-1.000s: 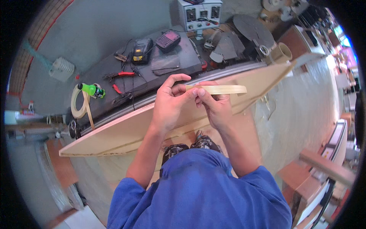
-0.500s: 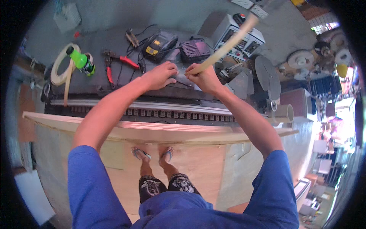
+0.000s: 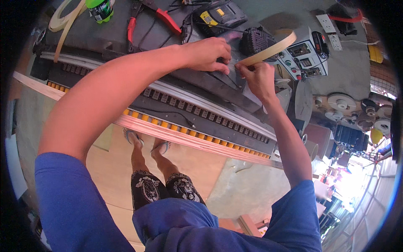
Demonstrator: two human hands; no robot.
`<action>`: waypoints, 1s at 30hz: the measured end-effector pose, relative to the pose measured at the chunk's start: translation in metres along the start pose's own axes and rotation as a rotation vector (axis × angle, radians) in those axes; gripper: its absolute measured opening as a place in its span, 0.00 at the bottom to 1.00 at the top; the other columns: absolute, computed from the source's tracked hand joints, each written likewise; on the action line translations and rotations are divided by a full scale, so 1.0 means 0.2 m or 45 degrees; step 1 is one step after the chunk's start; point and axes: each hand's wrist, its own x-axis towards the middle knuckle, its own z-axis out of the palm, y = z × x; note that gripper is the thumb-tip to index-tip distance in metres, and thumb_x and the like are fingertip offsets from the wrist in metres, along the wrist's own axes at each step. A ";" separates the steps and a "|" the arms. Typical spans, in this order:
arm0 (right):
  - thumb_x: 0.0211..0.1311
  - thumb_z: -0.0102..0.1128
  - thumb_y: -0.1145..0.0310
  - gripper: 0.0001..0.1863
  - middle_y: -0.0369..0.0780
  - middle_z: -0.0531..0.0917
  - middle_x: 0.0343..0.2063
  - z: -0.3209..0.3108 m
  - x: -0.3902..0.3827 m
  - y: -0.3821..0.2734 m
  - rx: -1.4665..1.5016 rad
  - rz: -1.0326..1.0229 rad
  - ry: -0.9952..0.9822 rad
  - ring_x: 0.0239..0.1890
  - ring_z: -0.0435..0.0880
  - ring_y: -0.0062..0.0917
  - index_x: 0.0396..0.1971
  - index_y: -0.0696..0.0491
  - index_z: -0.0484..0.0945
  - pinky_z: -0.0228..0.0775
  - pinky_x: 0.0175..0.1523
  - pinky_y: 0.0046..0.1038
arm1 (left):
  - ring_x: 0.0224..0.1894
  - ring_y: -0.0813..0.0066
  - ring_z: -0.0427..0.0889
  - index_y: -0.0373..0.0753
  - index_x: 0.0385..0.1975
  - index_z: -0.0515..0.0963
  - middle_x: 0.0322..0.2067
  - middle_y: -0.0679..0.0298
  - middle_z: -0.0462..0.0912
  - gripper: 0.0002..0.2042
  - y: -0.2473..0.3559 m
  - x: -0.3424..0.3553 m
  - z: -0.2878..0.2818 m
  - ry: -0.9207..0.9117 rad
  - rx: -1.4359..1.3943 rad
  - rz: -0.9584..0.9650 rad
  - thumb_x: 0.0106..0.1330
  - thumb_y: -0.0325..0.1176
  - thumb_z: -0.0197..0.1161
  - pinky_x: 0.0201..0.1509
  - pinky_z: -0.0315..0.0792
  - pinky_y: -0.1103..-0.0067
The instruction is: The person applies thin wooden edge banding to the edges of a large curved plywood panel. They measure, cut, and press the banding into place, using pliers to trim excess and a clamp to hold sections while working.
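Head view: my right hand [image 3: 258, 77] pinches the tan edge strip [image 3: 268, 51], left hand [image 3: 208, 54] clenched beside it on the machine [image 3: 189, 105]; I judge feeding barely begun

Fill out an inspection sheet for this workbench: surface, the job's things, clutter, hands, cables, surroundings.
Surface: dark machine top with a long roller track along its near edge.
Job's things: pale edge-banding strip, pinched at its near end and running up to the right.
Clutter: red-handled pliers, green bottle, coil of pale banding, yellow-and-black battery pack, dark battery pack.
Hands: left hand rests on the machine top beside the strip end; right hand grips the strip with its fingers.
Cables: black leads by the battery pack.
Surroundings: control box, white reels, wooden panel under the feet.
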 end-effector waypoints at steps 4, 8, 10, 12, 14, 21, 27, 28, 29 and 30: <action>0.62 0.73 0.68 0.09 0.49 0.90 0.29 0.07 0.01 0.01 0.019 -0.076 0.120 0.31 0.93 0.36 0.36 0.59 0.91 0.82 0.40 0.34 | 0.52 0.54 0.82 0.35 0.38 0.87 0.42 0.58 0.87 0.12 0.01 0.01 0.01 -0.012 0.045 -0.061 0.62 0.37 0.77 0.59 0.77 0.63; 0.62 0.74 0.69 0.09 0.50 0.90 0.31 0.12 -0.01 0.03 -0.102 -0.289 0.245 0.33 0.92 0.38 0.35 0.60 0.90 0.81 0.41 0.35 | 0.52 0.55 0.83 0.35 0.38 0.87 0.41 0.58 0.88 0.11 0.01 0.02 0.01 -0.019 0.063 -0.099 0.62 0.34 0.77 0.59 0.78 0.64; 0.62 0.74 0.69 0.08 0.50 0.90 0.31 0.13 -0.01 0.03 -0.090 -0.272 0.275 0.33 0.92 0.40 0.35 0.59 0.90 0.82 0.41 0.36 | 0.52 0.54 0.83 0.35 0.39 0.87 0.42 0.58 0.88 0.11 0.01 0.02 0.01 -0.007 0.023 -0.107 0.62 0.34 0.77 0.59 0.78 0.64; 0.61 0.74 0.70 0.07 0.50 0.90 0.32 0.14 -0.01 0.04 -0.100 -0.323 0.310 0.33 0.91 0.42 0.35 0.58 0.90 0.82 0.41 0.37 | 0.52 0.53 0.83 0.35 0.38 0.87 0.42 0.57 0.87 0.11 0.01 0.02 0.02 0.001 0.020 -0.125 0.61 0.35 0.77 0.60 0.77 0.63; 0.61 0.74 0.70 0.07 0.49 0.90 0.32 0.14 -0.01 0.05 -0.132 -0.497 0.346 0.33 0.92 0.42 0.35 0.58 0.91 0.82 0.41 0.36 | 0.53 0.51 0.83 0.36 0.36 0.87 0.42 0.55 0.86 0.12 0.01 0.01 0.02 0.009 0.036 -0.143 0.62 0.37 0.78 0.62 0.76 0.62; 0.62 0.76 0.69 0.08 0.47 0.90 0.33 0.12 -0.06 0.06 -0.235 -0.191 0.273 0.33 0.92 0.36 0.38 0.57 0.91 0.82 0.41 0.33 | 0.55 0.53 0.80 0.36 0.36 0.85 0.44 0.57 0.84 0.12 0.02 0.01 0.02 0.046 0.019 -0.139 0.60 0.35 0.79 0.62 0.75 0.63; 0.62 0.74 0.72 0.05 0.49 0.89 0.31 0.12 -0.08 0.05 -0.133 -0.394 0.380 0.33 0.91 0.42 0.34 0.58 0.89 0.81 0.40 0.35 | 0.57 0.52 0.80 0.36 0.35 0.81 0.44 0.56 0.84 0.14 0.03 0.03 -0.01 -0.029 0.015 -0.227 0.60 0.36 0.79 0.61 0.75 0.62; 0.62 0.74 0.73 0.05 0.49 0.88 0.31 0.12 -0.08 0.06 -0.171 -0.271 0.364 0.33 0.91 0.43 0.34 0.58 0.89 0.80 0.40 0.35 | 0.56 0.52 0.80 0.36 0.36 0.81 0.44 0.56 0.84 0.15 0.04 0.03 -0.01 -0.026 0.002 -0.222 0.60 0.36 0.80 0.61 0.75 0.62; 0.62 0.74 0.73 0.05 0.49 0.88 0.31 0.12 -0.08 0.06 -0.140 -0.375 0.376 0.33 0.91 0.43 0.34 0.58 0.89 0.80 0.40 0.35 | 0.56 0.51 0.80 0.36 0.36 0.80 0.44 0.57 0.84 0.15 0.04 0.03 -0.01 -0.037 0.001 -0.248 0.60 0.36 0.80 0.61 0.75 0.62; 0.62 0.74 0.73 0.05 0.49 0.88 0.32 0.12 -0.08 0.06 -0.131 -0.365 0.368 0.33 0.91 0.43 0.34 0.58 0.89 0.80 0.39 0.35 | 0.56 0.51 0.80 0.36 0.36 0.80 0.43 0.57 0.84 0.15 0.04 0.02 -0.01 -0.016 -0.008 -0.226 0.60 0.36 0.80 0.60 0.75 0.62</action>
